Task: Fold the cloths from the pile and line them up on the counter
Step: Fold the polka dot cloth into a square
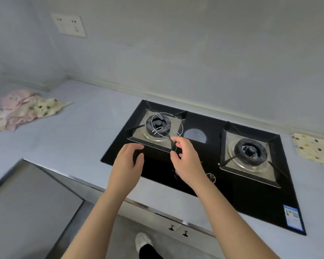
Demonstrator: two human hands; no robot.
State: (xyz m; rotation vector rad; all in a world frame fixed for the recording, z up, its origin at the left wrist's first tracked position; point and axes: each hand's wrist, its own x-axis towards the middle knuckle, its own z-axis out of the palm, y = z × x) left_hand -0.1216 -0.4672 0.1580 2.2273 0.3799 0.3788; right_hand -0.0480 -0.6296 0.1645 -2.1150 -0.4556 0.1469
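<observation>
Far to the left of the stove (260,202), I see the pile of cloths (26,109). It lies on the counter (86,131), back near the wall corner. The cloths are pink and pale yellow with little spots, and they are all crumpled up together.

High on the wall, up and to the left of the stove, there is a white wall socket (68,25). Down low, left of the stove and nearer to me, a flat grey metal board (26,199) sits with a shiny edge.

Next comes the left hand (127,161). It hangs over the front left part of the stove. Its fingers are loosely bent, the thumb is apart from them, and it holds nothing.

Just behind the hands is the left burner (158,124) of the stove. A thin wire ring (166,126) rests on top of it.

The right hand (185,161) is just beside the left one, over the front middle of the stove. Its fingers and thumb curve like the letter C, with a gap between them, and it holds nothing.

Below the hands, in front of the stove, I see a white shoe (142,241) on the floor.

Further right is the right burner (250,151). A blue sticker (293,217) is on the front right corner of the stove.

Just past the right edge of the stove, one folded cloth (310,147) lies flat on the counter. It is pale yellow with brown and orange spots.
</observation>
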